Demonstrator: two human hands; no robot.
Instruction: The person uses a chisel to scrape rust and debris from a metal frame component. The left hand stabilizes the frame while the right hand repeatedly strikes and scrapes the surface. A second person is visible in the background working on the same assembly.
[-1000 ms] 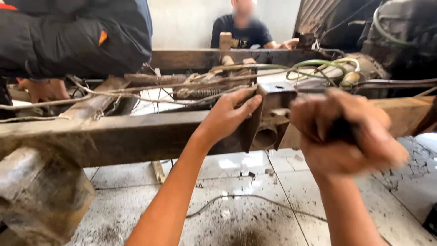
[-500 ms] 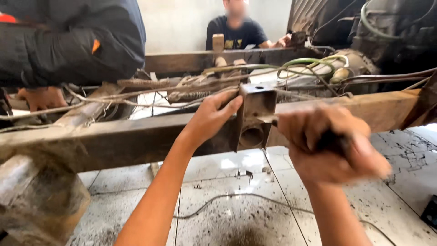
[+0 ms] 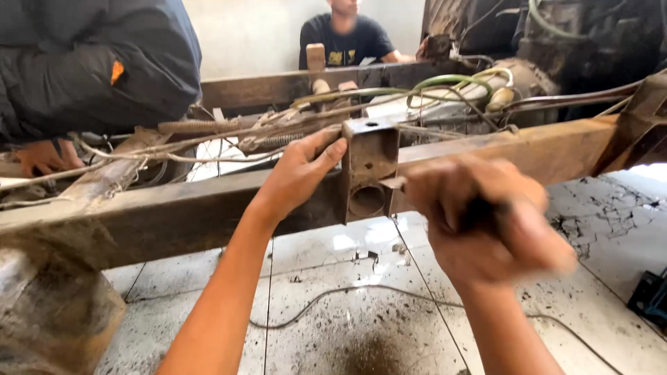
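The left hand (image 3: 300, 175) grips the left side of the rusty metal bracket (image 3: 369, 170); just right of it, the blurred right hand (image 3: 486, 219) seems clenched on a dark tool handle (image 3: 479, 212).

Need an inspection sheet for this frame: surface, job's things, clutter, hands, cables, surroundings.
Surface: rusty frame rail runs across the view; tiled floor below, stained with dark grit.
Job's things: rusty box bracket with a round hole, set against the rail.
Clutter: nothing seen on the rail; dark object at the floor's right edge.
Hands: left hand grips the bracket's left side; right hand, blurred, is closed on a dark tool handle.
Cables: loose wires and green hoses behind the rail; thin wire on the floor.
Surroundings: two other people beyond the frame.
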